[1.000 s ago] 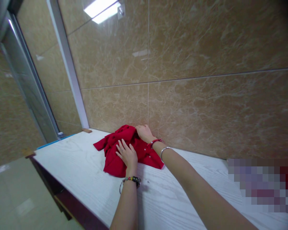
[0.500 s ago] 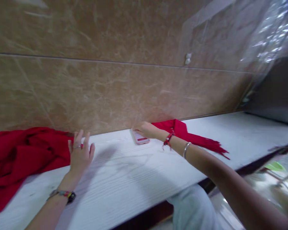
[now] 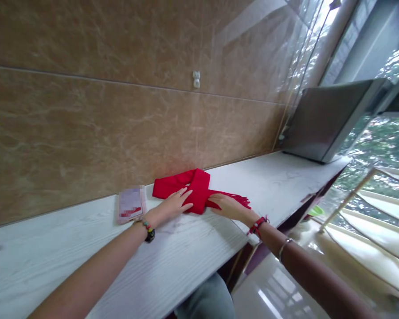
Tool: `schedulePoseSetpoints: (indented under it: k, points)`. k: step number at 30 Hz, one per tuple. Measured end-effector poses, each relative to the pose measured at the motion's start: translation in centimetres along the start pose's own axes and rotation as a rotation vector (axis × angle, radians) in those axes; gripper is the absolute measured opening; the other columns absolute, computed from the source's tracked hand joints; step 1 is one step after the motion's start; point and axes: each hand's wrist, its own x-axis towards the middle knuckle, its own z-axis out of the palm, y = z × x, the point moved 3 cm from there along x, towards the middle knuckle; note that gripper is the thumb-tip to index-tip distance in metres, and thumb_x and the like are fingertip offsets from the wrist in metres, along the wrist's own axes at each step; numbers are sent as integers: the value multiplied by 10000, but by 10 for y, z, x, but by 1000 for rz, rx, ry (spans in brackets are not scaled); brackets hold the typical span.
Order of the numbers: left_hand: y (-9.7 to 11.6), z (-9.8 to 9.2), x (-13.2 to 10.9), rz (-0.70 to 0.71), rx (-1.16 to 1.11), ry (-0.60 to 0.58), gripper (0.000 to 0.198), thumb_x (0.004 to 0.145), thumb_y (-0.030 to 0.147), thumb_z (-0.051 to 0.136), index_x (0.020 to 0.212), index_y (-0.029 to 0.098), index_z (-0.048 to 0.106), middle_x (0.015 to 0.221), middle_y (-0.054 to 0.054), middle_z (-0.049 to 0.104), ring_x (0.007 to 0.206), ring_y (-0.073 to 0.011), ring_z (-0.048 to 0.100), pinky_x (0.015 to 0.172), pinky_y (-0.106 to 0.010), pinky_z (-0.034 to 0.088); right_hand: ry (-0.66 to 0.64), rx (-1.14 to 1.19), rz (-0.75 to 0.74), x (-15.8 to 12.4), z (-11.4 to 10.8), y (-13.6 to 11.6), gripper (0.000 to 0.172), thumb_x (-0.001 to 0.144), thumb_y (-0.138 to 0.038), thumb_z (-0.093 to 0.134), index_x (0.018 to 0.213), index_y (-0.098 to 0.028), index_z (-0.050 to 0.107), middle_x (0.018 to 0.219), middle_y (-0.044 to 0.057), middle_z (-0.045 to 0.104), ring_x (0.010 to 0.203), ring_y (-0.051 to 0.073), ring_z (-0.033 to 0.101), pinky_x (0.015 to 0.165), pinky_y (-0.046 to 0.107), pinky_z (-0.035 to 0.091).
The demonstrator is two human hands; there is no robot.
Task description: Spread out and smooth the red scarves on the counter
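Note:
A red fringed scarf (image 3: 198, 188) lies on the white counter against the tiled wall, folded into a loop with its ends crossed. My left hand (image 3: 169, 207) rests on the near side of the loop, fingers spread over the cloth. At the fringed end, my right hand (image 3: 229, 207) has its fingers and thumb on the scarf's tail, with red cloth showing between them; its grip is partly hidden. A phone (image 3: 129, 204) in a pinkish case lies face up beyond my left wrist.
Brown marbled tiles (image 3: 86, 141) rise behind the white counter (image 3: 69, 248). A small white figure (image 3: 196, 79) is fixed to the wall. Far right on the counter stands a large grey box-like object (image 3: 322, 122). Below right are a pale rack (image 3: 369, 212) and a green bowl (image 3: 315, 211).
The view has turned right. My right hand has moved from the phone to the scarf's fringed end, my left hand onto its loop. The large red cloth at left no longer shows.

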Motion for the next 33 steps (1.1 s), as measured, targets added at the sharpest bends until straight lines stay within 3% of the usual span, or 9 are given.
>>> schedulePoseSetpoints:
  k: [6,10,14,18,22,27,33]
  points:
    - [-17,11,12,17,-42,-37,455,867,366,386,1285,188,394,1292,-71,463,1173,-172,428,980,-282,303,-119,-123,-204,6,30,5,195,842,-130,424,924,-133,601,892,98,627,834,182,562,769,300,420]
    - [-28,9,14,49,-44,-43,365,872,208,333,1195,197,502,1193,-47,557,1080,-135,507,938,-256,346,-107,-213,-348,6,29,6,205,864,-130,392,953,-139,576,866,81,604,818,170,549,740,293,416]
    - [-35,5,13,98,-18,-29,397,820,141,395,1197,208,498,1162,-49,579,1044,-141,531,918,-270,369,-72,-263,-423,5,28,4,204,872,-142,378,892,-142,582,843,67,592,778,163,534,704,281,410]
    - [-33,0,10,194,86,-70,442,801,111,425,1225,228,465,1126,-52,597,998,-152,557,863,-264,406,-48,-251,-395,9,32,4,210,871,-135,380,825,-143,585,759,59,584,699,155,517,652,270,399]
    - [-31,-6,8,152,229,-58,410,819,100,387,1201,209,490,976,-67,647,855,-168,608,753,-263,452,-28,-228,-370,12,26,4,237,884,-151,357,824,-137,585,771,69,589,728,158,529,698,281,400]
    - [-34,-7,-3,130,139,-3,384,811,129,418,1174,219,505,1018,-48,635,905,-154,593,793,-244,443,-80,-12,-300,3,15,-5,220,882,-230,391,825,-170,595,833,60,624,802,158,558,770,269,393]
    - [-37,2,-10,86,124,-19,380,805,149,430,1172,209,510,1049,-59,628,927,-171,586,801,-265,439,-48,177,169,21,16,8,238,870,-221,395,1076,-143,485,908,74,647,804,145,607,683,227,429]
